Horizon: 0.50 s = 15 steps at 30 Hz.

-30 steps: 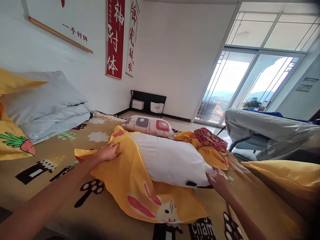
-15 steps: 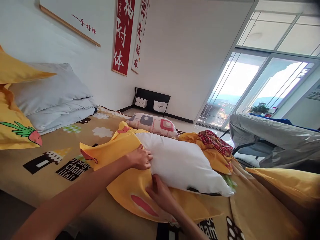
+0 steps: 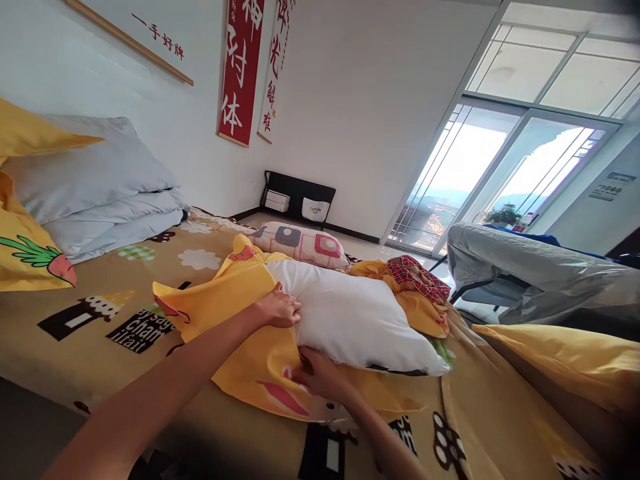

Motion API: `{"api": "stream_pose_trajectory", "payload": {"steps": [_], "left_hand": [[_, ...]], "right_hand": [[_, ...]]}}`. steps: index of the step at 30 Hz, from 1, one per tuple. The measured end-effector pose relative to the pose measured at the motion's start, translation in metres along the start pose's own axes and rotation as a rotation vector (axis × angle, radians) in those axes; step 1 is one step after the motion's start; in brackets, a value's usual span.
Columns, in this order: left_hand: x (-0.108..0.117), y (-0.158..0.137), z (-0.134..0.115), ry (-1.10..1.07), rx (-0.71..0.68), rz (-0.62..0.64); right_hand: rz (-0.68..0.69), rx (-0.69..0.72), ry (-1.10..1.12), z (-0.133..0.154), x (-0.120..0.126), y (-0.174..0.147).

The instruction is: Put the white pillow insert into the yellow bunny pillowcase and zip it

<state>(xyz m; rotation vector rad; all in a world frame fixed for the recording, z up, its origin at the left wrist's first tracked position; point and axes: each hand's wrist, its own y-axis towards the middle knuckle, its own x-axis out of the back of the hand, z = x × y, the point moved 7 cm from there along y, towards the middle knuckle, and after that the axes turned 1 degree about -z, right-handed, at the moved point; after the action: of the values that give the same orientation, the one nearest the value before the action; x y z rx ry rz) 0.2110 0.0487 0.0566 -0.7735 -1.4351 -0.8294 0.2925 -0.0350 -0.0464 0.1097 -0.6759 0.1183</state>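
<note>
A white pillow (image 3: pixel 350 313) lies on the bed with its left end inside a yellow pillowcase (image 3: pixel 235 287). My left hand (image 3: pixel 280 307) is closed on the upper layer of the pillowcase, at its edge over the pillow. Lower down, my right hand (image 3: pixel 323 377) grips the near edge of the pillowcase, beside a pink rabbit-ear print; its fingertips are partly hidden in the cloth. Most of the pillow's right part is bare, and a dark strip shows along its near lower edge.
Grey pillows (image 3: pixel 95 167) are stacked at the left beside yellow cloth with a carrot print (image 3: pixel 60 267). Behind the white pillow lie a patterned pillow (image 3: pixel 300 243) and a red plaid cloth (image 3: pixel 420 277). A plastic-covered piece of furniture (image 3: pixel 540 260) stands at the right.
The view has shifted slightly, and things appear a little farther left and higher. My right hand has closed more on the pillowcase edge; my left hand keeps its grip.
</note>
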Motion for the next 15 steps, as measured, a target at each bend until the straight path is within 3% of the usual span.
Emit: {"api": "stream_pose_trajectory", "payload": {"steps": [9,15], "left_hand": [[0.000,0.000,0.002,-0.003,-0.004,-0.061],[-0.003,0.019,0.006,0.019,0.000,-0.101]], "right_hand": [[-0.278,-0.013,0.271,-0.008,0.050,-0.002],[-0.305,-0.057,0.418,-0.002,0.047,-0.008]]}}
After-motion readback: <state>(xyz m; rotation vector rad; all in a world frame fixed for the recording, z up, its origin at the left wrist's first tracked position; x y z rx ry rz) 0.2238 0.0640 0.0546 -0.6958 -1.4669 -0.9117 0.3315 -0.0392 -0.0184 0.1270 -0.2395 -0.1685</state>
